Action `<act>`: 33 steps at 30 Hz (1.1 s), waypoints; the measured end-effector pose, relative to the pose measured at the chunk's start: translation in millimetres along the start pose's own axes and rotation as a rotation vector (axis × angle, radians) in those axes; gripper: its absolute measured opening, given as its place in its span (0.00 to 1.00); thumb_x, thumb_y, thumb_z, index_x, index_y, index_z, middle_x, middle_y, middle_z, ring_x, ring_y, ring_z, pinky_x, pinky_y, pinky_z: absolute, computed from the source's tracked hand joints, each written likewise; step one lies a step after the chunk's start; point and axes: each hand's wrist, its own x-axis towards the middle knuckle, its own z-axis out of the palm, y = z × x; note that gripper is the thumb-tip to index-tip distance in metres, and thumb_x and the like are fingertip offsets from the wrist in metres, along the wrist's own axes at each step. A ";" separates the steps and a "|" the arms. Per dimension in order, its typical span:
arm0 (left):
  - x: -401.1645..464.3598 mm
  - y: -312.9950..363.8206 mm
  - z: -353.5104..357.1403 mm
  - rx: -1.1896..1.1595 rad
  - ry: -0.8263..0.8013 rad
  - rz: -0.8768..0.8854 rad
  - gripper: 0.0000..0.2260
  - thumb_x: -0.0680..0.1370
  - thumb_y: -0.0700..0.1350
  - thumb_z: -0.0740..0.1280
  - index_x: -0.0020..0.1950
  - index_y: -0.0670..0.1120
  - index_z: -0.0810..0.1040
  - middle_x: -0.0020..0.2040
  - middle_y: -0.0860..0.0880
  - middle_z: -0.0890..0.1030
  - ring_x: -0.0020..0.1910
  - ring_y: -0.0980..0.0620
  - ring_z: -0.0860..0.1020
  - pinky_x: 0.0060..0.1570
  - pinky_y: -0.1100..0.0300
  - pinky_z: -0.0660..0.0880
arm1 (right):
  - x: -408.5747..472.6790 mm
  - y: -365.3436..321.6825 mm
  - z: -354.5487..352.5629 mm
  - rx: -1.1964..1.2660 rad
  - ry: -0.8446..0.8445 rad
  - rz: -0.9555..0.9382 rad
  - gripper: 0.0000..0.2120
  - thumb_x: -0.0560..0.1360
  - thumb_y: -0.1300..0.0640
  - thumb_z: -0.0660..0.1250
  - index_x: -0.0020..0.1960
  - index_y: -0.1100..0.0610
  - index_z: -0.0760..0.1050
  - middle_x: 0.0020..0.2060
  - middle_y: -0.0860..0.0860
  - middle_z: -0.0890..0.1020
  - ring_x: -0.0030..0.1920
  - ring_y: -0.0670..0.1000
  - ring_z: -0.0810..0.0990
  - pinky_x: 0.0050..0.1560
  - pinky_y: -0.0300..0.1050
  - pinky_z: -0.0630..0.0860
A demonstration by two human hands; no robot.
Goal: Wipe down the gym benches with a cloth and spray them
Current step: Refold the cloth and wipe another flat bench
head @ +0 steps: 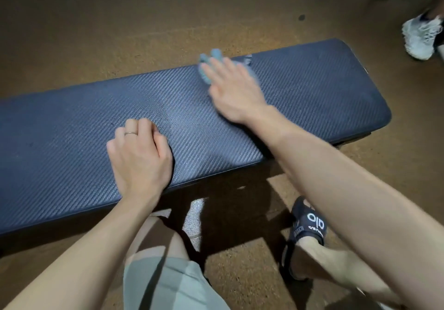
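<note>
We are pressing the soft, limp cloth [211, 65] flat under our open right hand [234, 91] near the bench [72, 122] far edge; our left hand [140, 156], fingers curled and holding nothing, is bracing near its front edge.

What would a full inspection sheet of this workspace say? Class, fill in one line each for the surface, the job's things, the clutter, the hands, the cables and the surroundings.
Surface: dark blue textured bench pad, long and flat, with a lighter sheen near its middle.
Job's things: light blue cloth on the pad's far edge, mostly covered by a hand; no spray bottle seen.
Clutter: nothing seen on the pad.
Hands: right hand presses flat on the cloth, motion-blurred; left hand rests on the pad with fingers curled, holding nothing.
Cables: nothing seen.
Surroundings: brown speckled floor; the person's dark sandal; another person's white sneaker at right.
</note>
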 end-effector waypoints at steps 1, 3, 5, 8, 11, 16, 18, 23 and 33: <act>-1.0 -0.1 -0.6 -0.010 0.003 0.004 0.08 0.81 0.45 0.57 0.48 0.44 0.73 0.48 0.42 0.75 0.46 0.40 0.70 0.46 0.46 0.62 | -3.3 29.7 0.3 -0.046 0.033 0.075 0.33 0.78 0.47 0.39 0.81 0.51 0.56 0.81 0.52 0.60 0.79 0.58 0.60 0.77 0.57 0.58; -1.6 0.1 -1.4 -0.011 0.000 0.004 0.09 0.81 0.46 0.56 0.48 0.44 0.73 0.48 0.43 0.75 0.46 0.41 0.70 0.46 0.46 0.62 | -11.7 73.6 -2.0 -0.040 0.032 0.234 0.33 0.78 0.47 0.39 0.81 0.54 0.56 0.81 0.54 0.60 0.78 0.60 0.60 0.77 0.58 0.57; -0.8 1.3 -1.1 0.008 -0.010 0.001 0.10 0.81 0.46 0.55 0.48 0.44 0.73 0.48 0.43 0.75 0.46 0.41 0.71 0.46 0.45 0.64 | -21.6 74.5 -3.7 0.053 -0.027 0.368 0.30 0.83 0.47 0.45 0.83 0.55 0.52 0.82 0.55 0.54 0.81 0.60 0.52 0.80 0.58 0.49; 0.2 3.7 -2.6 0.020 -0.019 0.005 0.11 0.81 0.47 0.54 0.48 0.43 0.73 0.48 0.42 0.75 0.46 0.41 0.71 0.46 0.45 0.64 | -46.2 13.4 -1.7 0.126 -0.024 0.317 0.31 0.83 0.44 0.50 0.83 0.54 0.51 0.83 0.55 0.50 0.82 0.60 0.47 0.80 0.57 0.42; -0.7 3.1 -3.0 0.026 -0.020 0.001 0.11 0.81 0.47 0.54 0.49 0.43 0.73 0.49 0.42 0.76 0.47 0.40 0.72 0.47 0.44 0.65 | -76.5 -51.6 8.2 0.163 0.029 0.092 0.33 0.82 0.42 0.52 0.83 0.54 0.51 0.83 0.55 0.51 0.82 0.59 0.47 0.81 0.57 0.41; 0.0 2.5 -3.1 0.036 -0.032 0.000 0.11 0.81 0.47 0.54 0.49 0.43 0.73 0.50 0.40 0.77 0.49 0.37 0.72 0.49 0.42 0.66 | -89.7 -57.6 -1.1 0.328 0.158 0.009 0.26 0.77 0.51 0.65 0.74 0.57 0.69 0.75 0.60 0.67 0.72 0.61 0.68 0.71 0.53 0.66; 0.0 2.4 -3.9 0.026 -0.029 0.003 0.11 0.81 0.47 0.55 0.48 0.42 0.73 0.50 0.40 0.77 0.49 0.37 0.72 0.49 0.42 0.66 | -89.9 -51.9 -6.8 0.299 0.237 -0.025 0.16 0.74 0.56 0.68 0.59 0.61 0.74 0.63 0.61 0.72 0.59 0.61 0.75 0.58 0.52 0.73; 0.1 0.6 -4.1 -0.004 -0.022 0.010 0.10 0.81 0.47 0.56 0.48 0.43 0.73 0.49 0.40 0.77 0.49 0.38 0.72 0.50 0.43 0.66 | -88.9 -48.5 -31.7 0.477 0.329 0.239 0.06 0.76 0.55 0.63 0.42 0.57 0.73 0.40 0.50 0.76 0.43 0.52 0.74 0.46 0.48 0.68; 0.7 1.4 -3.6 -0.007 -0.023 0.005 0.11 0.81 0.47 0.56 0.49 0.42 0.75 0.50 0.42 0.77 0.49 0.40 0.72 0.50 0.44 0.66 | -111.4 -6.5 -27.9 0.323 0.366 0.525 0.23 0.79 0.52 0.60 0.73 0.55 0.68 0.64 0.55 0.75 0.66 0.57 0.72 0.68 0.55 0.67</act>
